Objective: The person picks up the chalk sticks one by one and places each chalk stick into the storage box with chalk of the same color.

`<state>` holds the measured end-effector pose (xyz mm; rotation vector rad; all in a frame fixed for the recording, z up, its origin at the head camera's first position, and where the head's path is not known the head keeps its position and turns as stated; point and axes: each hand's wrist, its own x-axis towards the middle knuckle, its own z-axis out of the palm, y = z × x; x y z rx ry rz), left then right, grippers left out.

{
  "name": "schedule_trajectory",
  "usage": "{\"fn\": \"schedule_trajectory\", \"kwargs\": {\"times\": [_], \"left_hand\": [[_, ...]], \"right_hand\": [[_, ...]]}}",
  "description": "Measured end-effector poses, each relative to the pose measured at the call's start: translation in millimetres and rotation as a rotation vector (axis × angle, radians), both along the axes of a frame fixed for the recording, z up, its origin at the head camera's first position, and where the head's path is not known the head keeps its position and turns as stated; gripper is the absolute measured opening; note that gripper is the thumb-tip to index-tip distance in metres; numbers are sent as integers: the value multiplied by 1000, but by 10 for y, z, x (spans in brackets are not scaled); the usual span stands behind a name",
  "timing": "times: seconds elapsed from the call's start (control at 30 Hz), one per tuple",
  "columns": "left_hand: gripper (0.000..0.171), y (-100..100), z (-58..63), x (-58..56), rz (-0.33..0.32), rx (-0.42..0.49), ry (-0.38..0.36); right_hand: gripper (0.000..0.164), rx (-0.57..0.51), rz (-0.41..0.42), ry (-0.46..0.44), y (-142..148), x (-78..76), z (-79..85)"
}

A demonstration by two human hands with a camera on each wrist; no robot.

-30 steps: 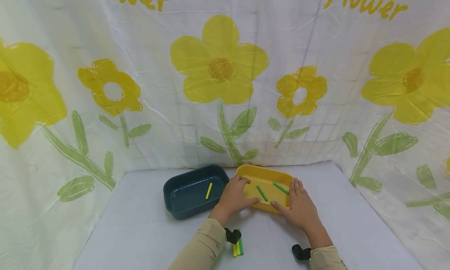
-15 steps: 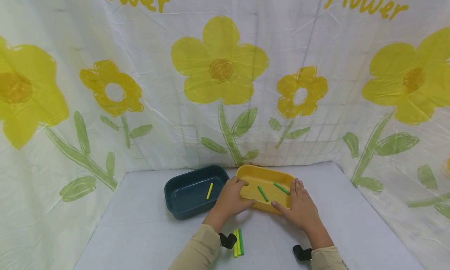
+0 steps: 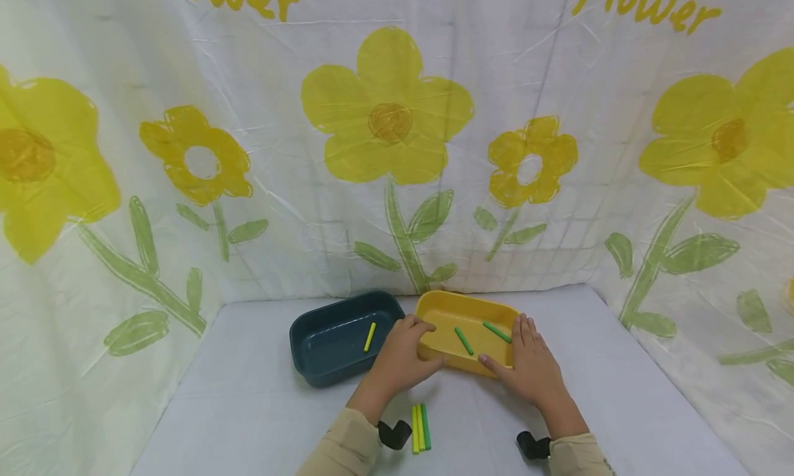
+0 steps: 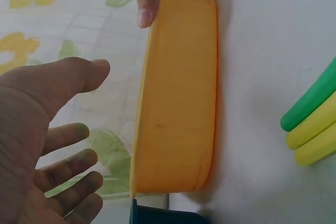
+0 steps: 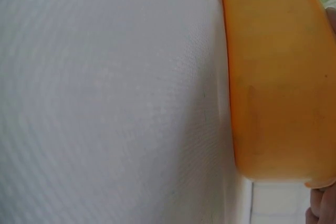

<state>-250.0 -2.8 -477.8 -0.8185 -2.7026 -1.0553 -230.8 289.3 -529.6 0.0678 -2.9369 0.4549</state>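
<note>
My left hand (image 3: 400,359) is at the near left corner of a yellow plastic tray (image 3: 468,302), fingers loosely bent and thumb spread. In the left wrist view, a gap shows between its fingertips (image 4: 100,72) and the tray wall. It holds nothing. My right hand (image 3: 535,367) rests on the tray's right end, with straight fingers along the rim and the thumb over the near edge. Inside the tray lie two green sticks, one in the middle (image 3: 464,341) and one (image 3: 497,332) near the right hand.
A dark teal tray (image 3: 316,373) with one yellow stick (image 3: 369,337) stands left of the yellow one. Nearer to me, two yellow sticks (image 3: 416,431) and a green stick (image 3: 426,428) lie side by side on the white tabletop (image 3: 236,407). A flower-printed curtain (image 3: 298,255) hangs behind.
My left hand has drawn back to the left and toward me, away from the yellow tray, uncovering the sticks on the tabletop. My right hand stays in place.
</note>
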Motion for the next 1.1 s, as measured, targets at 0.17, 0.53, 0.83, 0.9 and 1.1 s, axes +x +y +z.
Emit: {"fn": "schedule_trajectory", "kwargs": {"times": [0.17,0.53,0.83,0.9,1.1], "left_hand": [[56,-52,26,62,14,-21,3],[54,-173,74,222,3,-16,-33],[55,-227,94,402,-14,-43,-26],[56,-236,80,440,-21,-54,-21],[63,-251,32,540,-38,-71,-38]], "right_hand": [[126,-12,2,1,-1,0,-3],[127,-22,4,-5,4,1,10],[127,-24,3,-4,3,-2,7],[127,-26,3,-4,0,-2,6],[128,-37,5,4,-9,-1,0]]}}
